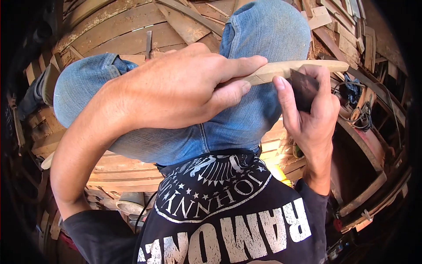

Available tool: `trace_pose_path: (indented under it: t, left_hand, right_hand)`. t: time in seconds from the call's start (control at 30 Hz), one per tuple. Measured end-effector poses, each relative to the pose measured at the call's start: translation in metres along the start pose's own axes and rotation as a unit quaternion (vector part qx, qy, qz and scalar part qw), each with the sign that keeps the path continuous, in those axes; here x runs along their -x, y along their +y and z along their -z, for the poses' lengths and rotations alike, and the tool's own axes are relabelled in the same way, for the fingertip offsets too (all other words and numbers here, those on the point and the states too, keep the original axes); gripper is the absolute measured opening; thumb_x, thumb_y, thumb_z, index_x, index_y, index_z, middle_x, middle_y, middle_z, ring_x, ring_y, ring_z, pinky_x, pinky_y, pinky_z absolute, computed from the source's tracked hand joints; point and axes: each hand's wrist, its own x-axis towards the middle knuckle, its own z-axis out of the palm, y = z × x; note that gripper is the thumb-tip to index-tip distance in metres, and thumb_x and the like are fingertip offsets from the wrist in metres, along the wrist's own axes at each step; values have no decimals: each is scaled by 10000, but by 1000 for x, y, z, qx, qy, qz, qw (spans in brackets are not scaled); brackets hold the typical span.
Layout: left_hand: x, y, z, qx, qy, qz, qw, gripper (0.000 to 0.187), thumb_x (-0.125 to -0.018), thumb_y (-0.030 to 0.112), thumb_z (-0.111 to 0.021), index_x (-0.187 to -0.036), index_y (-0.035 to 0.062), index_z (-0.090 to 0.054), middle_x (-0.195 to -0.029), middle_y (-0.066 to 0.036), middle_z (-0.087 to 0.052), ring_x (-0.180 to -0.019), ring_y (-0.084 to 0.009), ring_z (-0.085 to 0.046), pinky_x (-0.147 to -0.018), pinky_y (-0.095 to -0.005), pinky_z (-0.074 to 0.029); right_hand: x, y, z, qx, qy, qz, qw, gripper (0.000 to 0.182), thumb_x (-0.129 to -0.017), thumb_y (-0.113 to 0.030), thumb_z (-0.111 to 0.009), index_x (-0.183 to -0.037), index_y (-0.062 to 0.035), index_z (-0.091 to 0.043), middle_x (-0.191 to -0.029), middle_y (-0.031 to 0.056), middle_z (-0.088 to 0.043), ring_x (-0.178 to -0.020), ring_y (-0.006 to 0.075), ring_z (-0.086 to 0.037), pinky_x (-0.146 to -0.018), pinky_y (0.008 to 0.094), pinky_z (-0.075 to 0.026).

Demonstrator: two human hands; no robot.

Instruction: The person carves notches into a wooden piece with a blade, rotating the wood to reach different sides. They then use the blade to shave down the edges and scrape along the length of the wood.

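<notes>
The wooden strip (303, 69) lies over my right knee, its left end running out of sight into my left hand (176, 88), where thumb and forefinger pinch it. Thin lines mark the wood near that grip. My right hand (312, 99) is curled round a dark, pointed flat piece (304, 88), its tip against the strip; my fingers cover much of it, and I can't tell whether it is metal. Under my hands are my jeans (268, 35). Boards (127, 42) and offcuts crowd beyond my knees, with a tangle of cable (362, 116) off to my right. Something yellow (278, 173) is half hidden by my shirt (211, 198), which reads "JOHNNY" and "RAMONE" upside down, the last letters in folds. The outer edges fade to black.
</notes>
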Motion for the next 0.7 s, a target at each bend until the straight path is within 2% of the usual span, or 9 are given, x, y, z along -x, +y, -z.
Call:
trace_pose_path:
  t: [0.17, 0.33, 0.5, 0.63, 0.7]
  left_hand:
    - [-1, 5, 3, 11, -22, 20, 999, 464, -1016, 219, -551, -1462, 106, -494, -532, -152, -505, -424, -259, -511, -474, -396, -402]
    - [-1, -1, 0, 10, -1, -7, 1000, 459, -1010, 216, -560, -1457, 125, -507, -537, -148, -511, -420, -251, -510, -468, -393, -399]
    - [1, 2, -3, 23, 12, -3, 1000, 463, -997, 200, -579, -1450, 131, -518, -523, -136, -512, -407, -243, -507, -454, -391, -398]
    - [4, 4, -5, -33, 27, -4, 999, 471, -980, 172, -598, -1444, 137, -527, -514, -126, -520, -399, -246, -512, -439, -389, -386]
    - [6, 5, -7, -50, 34, -10, 998, 479, -969, 161, -606, -1441, 134, -530, -520, -128, -526, -408, -255, -520, -444, -392, -387]
  right_hand:
    - [1, -11, -4, -25, 1, -5, 1000, 276, -876, -70, -740, -1015, 10, -515, -754, 151, -720, -647, 271, -734, -554, 316, -552]
    - [3, -6, -4, -43, 15, -20, 999, 275, -872, -57, -736, -1023, 4, -514, -758, 154, -723, -661, 251, -741, -572, 304, -555]
    - [0, -22, -6, -69, -21, -3, 997, 161, -928, -33, -645, -1019, 11, -520, -760, 165, -707, -630, 347, -706, -542, 375, -537]
    - [9, -33, 0, -19, -65, -44, 997, 137, -936, -43, -628, -1036, -14, -540, -737, 164, -670, -617, 359, -686, -537, 404, -530]
    - [13, -32, -2, 1, -81, -28, 996, 143, -932, -47, -632, -1039, -21, -540, -733, 158, -666, -615, 362, -683, -532, 408, -525]
